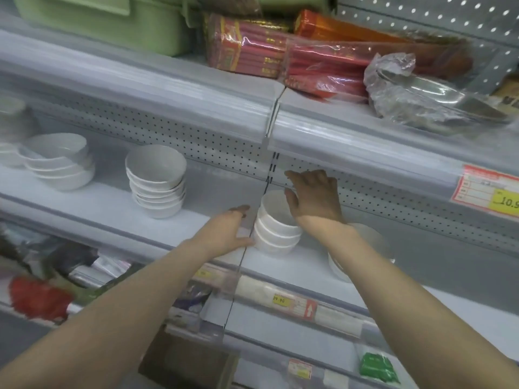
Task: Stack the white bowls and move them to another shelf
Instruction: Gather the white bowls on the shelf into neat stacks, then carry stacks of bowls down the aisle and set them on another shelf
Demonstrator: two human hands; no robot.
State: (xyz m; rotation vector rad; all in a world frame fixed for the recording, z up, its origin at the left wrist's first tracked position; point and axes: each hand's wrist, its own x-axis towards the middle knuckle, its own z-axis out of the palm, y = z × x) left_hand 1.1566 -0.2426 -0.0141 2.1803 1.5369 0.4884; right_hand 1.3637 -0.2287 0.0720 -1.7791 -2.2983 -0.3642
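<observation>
Centre of the frame: three white bowls (276, 228) sit nested in one stack on the middle shelf (98, 203), just right of the seam between two shelf sections; your left hand (229, 231) lies beside the stack with fingers straight, thumb tip meeting the lowest bowl; your right hand (314, 195) hangs over the top bowl, fingers spread and gripping nothing, thumb by the rim; a further white bowl (368, 242) shows partly behind your right forearm; a taller stack (156, 183) stands left of centre, shallower bowls (60, 164) at far left; red packets (247, 46) and a green tub (112, 23) fill the upper shelf.
</observation>
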